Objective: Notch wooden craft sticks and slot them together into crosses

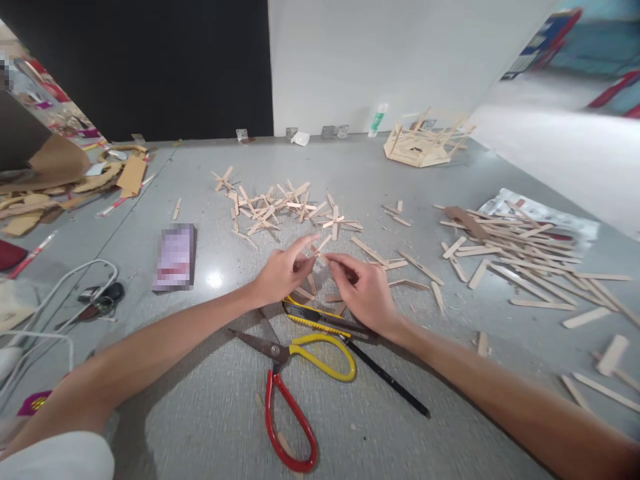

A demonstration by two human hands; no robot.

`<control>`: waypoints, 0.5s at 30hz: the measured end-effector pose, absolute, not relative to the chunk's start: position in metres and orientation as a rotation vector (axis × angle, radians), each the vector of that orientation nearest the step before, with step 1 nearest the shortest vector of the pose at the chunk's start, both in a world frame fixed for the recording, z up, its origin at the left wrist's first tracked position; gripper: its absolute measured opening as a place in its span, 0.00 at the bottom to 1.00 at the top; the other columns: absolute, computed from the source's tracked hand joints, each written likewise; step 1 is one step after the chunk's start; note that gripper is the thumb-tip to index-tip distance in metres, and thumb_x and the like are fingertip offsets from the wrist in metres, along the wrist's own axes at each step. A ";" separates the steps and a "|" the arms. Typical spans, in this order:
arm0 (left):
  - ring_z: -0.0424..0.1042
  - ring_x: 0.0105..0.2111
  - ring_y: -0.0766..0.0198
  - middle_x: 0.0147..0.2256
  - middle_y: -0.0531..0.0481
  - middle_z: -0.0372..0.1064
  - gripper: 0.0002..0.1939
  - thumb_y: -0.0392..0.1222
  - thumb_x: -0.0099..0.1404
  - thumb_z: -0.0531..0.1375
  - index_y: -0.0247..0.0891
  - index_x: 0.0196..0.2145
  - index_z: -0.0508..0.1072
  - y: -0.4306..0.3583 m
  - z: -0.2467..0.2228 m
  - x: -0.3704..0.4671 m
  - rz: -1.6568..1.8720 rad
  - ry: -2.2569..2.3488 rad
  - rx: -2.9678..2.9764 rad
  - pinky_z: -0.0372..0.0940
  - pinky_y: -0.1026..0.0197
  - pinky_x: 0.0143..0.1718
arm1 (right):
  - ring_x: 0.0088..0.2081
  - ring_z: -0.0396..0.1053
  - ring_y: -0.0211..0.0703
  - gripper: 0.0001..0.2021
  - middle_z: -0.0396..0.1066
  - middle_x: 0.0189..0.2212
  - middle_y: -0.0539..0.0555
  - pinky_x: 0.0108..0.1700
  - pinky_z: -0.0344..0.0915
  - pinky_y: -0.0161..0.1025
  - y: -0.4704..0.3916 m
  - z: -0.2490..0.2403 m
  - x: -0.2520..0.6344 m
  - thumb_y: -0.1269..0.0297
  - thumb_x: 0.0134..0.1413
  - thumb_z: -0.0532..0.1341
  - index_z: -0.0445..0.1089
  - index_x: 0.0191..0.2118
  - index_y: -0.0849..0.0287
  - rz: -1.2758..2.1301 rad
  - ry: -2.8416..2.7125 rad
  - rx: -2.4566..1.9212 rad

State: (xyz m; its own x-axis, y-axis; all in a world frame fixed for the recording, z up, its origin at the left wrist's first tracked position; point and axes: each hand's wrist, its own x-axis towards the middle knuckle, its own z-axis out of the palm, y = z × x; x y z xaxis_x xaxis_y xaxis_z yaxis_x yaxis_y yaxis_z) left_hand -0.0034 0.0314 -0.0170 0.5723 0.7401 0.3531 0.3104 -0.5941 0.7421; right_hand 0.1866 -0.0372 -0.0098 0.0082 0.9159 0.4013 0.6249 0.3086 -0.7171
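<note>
My left hand [281,273] and my right hand [366,291] meet near the middle of the table. Between their fingertips are small crossed pieces of wooden craft stick [323,248]. The right hand pinches them with thumb and forefinger. On the left, the forefinger stretches out while the thumb and the other fingers close on the pieces; the exact hold is partly hidden. A yellow and black utility knife [317,318] lies just below both hands. Nearer to me are spread scissors with a yellow and a red handle [281,352], beside a thin black strip [390,379].
Beyond the hands lies a heap of joined stick pieces [273,207]. Loose craft sticks [530,260] pile up on the right. At the back stand a stick-built frame [417,153] and a glue tube [378,121]. A purple box [175,257] and white cable [75,267] are left.
</note>
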 end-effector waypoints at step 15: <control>0.68 0.19 0.67 0.28 0.50 0.78 0.22 0.50 0.75 0.56 0.34 0.59 0.69 0.034 -0.013 -0.004 0.898 0.953 2.083 0.60 0.65 0.25 | 0.19 0.58 0.38 0.16 0.67 0.18 0.49 0.23 0.53 0.37 -0.036 -0.012 0.189 0.60 0.66 0.57 0.80 0.43 0.63 0.505 -1.597 -1.427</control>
State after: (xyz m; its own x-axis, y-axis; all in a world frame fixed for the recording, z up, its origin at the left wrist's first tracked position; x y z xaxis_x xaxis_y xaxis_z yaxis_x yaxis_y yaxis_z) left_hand -0.0040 0.0342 -0.0126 0.4972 0.8122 0.3050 0.3527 -0.5104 0.7842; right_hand 0.1890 -0.0365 -0.0123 0.0789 0.9334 0.3500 0.5623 0.2482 -0.7888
